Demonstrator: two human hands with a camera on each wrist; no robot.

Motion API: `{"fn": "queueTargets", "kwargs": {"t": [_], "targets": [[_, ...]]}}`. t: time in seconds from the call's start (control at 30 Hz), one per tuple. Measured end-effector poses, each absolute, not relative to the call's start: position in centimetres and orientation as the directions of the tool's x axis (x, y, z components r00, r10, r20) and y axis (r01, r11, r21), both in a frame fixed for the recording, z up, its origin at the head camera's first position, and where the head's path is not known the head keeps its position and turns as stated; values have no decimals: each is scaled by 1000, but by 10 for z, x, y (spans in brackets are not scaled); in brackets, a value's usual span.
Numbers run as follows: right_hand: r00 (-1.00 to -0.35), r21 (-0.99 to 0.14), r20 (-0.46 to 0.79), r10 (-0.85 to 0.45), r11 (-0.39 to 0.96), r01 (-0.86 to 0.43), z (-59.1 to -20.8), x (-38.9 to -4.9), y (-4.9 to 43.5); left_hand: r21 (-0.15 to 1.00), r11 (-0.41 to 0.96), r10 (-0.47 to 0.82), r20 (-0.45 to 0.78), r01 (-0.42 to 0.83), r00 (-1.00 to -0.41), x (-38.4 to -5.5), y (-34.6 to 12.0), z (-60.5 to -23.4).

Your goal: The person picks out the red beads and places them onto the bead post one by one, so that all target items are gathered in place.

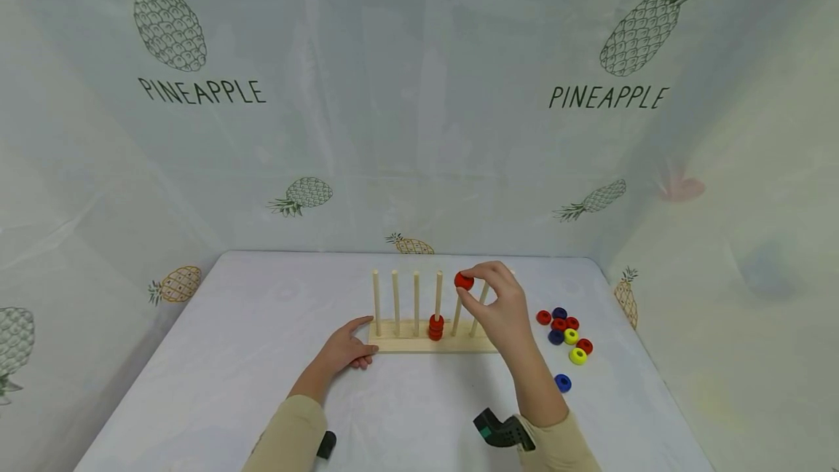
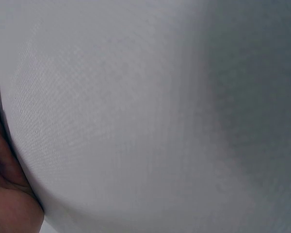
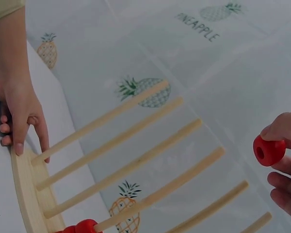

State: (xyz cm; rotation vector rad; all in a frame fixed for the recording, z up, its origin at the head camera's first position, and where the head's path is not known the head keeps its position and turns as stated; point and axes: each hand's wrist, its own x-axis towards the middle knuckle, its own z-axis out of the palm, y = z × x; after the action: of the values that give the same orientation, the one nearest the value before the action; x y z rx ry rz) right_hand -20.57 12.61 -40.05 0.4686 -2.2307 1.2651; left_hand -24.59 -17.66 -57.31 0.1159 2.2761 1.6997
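A wooden peg rack (image 1: 401,346) with several upright pegs stands on the table. My left hand (image 1: 346,347) grips the rack's left end between thumb and forefinger; the other fingers are curled beneath. Raised above the right part of the rack, my right hand (image 1: 503,310) pinches a red bead (image 3: 269,150) between thumb and fingers. The hole of that bead shows in the right wrist view, apart from the pegs. Red beads (image 1: 435,328) are stacked on one of the middle pegs. Only part of the left hand (image 2: 12,194) shows in the left wrist view.
Right of the rack lies a loose group of red, dark blue and yellow beads (image 1: 571,336). A blue bead (image 1: 563,383) lies nearer, partly behind the right forearm. A pineapple-print cloth (image 1: 419,130) hangs behind the white table (image 1: 262,326).
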Motion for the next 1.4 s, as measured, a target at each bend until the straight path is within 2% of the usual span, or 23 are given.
{"fn": "queueTargets", "kwargs": {"t": [0.73, 1.07, 1.4], "targets": [[-764, -671, 642, -63, 436, -600, -409, -225, 109, 948, 298, 230, -189, -116, -955, -245, -176, -574], [-770, -686, 638, 1, 456, -567, -413, -230, 99, 946, 300, 223, -196, -124, -955, -246, -176, -575], [-748, -671, 660, 69, 503, -545, -415, -232, 91, 946, 301, 219, -191, -120, -957, -248, -176, -576]]}}
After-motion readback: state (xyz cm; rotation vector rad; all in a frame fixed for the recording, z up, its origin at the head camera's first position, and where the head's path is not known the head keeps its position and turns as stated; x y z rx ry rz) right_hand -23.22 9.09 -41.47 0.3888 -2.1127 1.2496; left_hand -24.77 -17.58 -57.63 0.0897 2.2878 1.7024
